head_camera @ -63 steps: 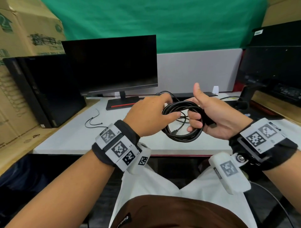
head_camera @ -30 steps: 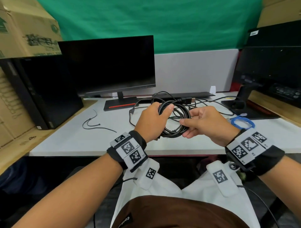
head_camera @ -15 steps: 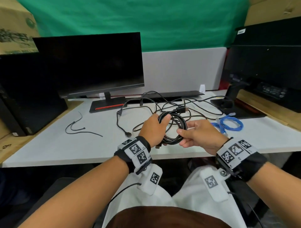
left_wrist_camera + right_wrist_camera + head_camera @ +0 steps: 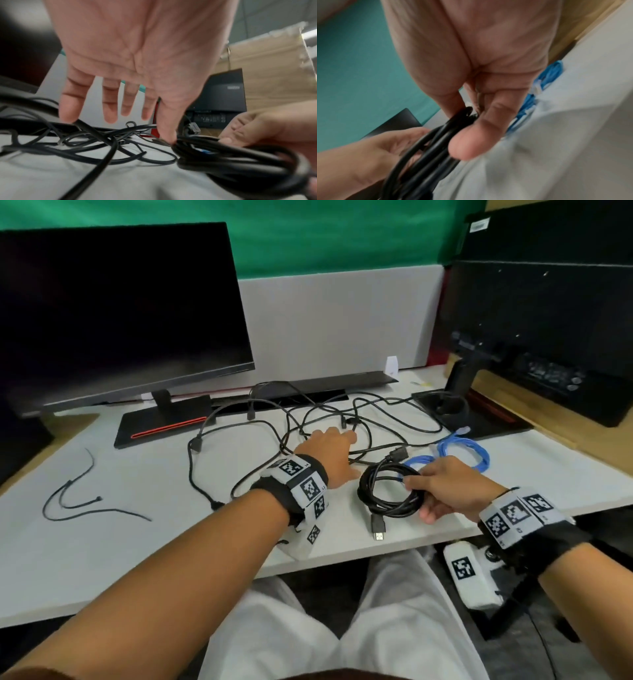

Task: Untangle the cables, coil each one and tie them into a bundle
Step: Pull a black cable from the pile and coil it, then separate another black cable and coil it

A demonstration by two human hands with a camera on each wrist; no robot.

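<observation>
A black coiled cable (image 4: 383,498) lies on the white table (image 4: 137,542) near its front edge, with one plug (image 4: 378,529) sticking out toward me. My right hand (image 4: 416,498) pinches the coil's right side between thumb and fingers; the right wrist view shows the coil (image 4: 436,136) held this way. My left hand (image 4: 334,446) is open, fingers spread over the tangled black cables (image 4: 298,419). In the left wrist view its thumb touches the coil (image 4: 223,155) and the tangle (image 4: 85,143) lies below. A blue coiled cable (image 4: 462,453) sits behind my right hand.
A dark monitor (image 4: 113,313) with its flat base (image 4: 164,422) stands at the back left. Another monitor (image 4: 548,337) and its stand (image 4: 448,405) fill the back right. Thin black cable ties (image 4: 78,501) lie on the table's left part.
My left hand has let go of the coil and reached forward over the tangle. The coil has come down onto the table, held by my right hand alone.
</observation>
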